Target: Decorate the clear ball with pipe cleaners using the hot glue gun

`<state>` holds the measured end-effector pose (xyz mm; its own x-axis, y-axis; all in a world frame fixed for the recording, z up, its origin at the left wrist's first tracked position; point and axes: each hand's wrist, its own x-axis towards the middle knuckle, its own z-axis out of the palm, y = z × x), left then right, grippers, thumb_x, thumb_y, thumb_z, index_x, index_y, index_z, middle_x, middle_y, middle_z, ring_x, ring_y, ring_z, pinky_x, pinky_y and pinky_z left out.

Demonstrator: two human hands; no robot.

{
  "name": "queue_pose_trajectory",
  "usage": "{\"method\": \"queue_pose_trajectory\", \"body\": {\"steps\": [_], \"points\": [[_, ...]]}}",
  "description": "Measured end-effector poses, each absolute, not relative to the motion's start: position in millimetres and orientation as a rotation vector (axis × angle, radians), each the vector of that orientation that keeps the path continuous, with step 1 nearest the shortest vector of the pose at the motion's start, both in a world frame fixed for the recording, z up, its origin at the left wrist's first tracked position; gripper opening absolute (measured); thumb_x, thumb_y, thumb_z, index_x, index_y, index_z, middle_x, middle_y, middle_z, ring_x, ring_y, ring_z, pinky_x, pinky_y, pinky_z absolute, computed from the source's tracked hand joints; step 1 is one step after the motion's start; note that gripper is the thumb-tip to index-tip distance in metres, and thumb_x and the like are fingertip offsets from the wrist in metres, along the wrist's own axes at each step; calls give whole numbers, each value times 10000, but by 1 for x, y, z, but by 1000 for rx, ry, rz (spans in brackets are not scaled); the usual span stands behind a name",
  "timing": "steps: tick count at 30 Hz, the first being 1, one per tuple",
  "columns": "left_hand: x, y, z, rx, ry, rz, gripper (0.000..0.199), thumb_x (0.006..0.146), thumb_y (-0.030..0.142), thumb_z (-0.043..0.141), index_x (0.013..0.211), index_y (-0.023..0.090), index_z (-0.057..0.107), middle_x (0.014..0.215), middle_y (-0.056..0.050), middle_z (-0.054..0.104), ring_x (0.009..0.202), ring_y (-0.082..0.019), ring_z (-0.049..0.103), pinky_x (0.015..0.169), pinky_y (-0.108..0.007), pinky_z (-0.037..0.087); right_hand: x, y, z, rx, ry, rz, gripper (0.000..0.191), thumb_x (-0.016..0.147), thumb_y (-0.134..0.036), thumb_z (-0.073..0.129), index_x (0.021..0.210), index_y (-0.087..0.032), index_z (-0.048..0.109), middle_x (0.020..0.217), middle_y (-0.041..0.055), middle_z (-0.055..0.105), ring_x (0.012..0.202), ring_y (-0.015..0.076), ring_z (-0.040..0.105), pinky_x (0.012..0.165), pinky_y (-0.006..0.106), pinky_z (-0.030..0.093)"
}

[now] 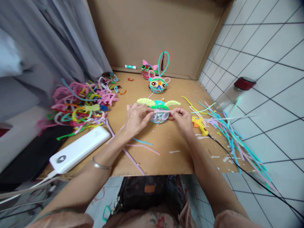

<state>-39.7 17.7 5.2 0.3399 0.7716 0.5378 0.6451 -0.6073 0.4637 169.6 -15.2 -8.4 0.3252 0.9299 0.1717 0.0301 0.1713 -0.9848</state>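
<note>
A pale pink pipe cleaner [162,111] is stretched between my two hands. My left hand [139,117] pinches its left end, fingers closed. At the other end my right hand [182,119] has thumb and fingertips pressed together on it. Directly behind the strand stands a round clear-fronted craft piece [160,119] with a green rim and two fuzzy yellow horn-like parts [173,103] at the top. My fingers come close to this piece; whether they touch it I cannot tell.
Left lies a heap of bent colourful pipe cleaners [83,101] beside a white power bank [79,148]. A yellow glue gun [199,125], straight pipe cleaners [234,136] and a lidded bottle [234,93] are on the right. Two animal-face crafts [158,85] stand behind.
</note>
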Motion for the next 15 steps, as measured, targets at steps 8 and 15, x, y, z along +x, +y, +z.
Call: {"method": "queue_pose_trajectory", "body": {"steps": [8,15], "points": [[-38,16,5,2465,1311,1129,217,929,348,568,812,221,699,874,-56,750,913,-259,587,884,-439,375,170,-9,-3,-1209,-1037,866,250,625,-395,771,674,-204,618,622,-31,594,584,113,584,605,280,560],[-37,17,2,2503,1300,1176,186,950,333,556,855,217,666,967,-53,763,968,-254,615,871,-411,360,171,-5,-3,-1190,-1005,920,281,610,-410,798,690,-203,625,620,-33,618,597,118,608,595,274,569]]}}
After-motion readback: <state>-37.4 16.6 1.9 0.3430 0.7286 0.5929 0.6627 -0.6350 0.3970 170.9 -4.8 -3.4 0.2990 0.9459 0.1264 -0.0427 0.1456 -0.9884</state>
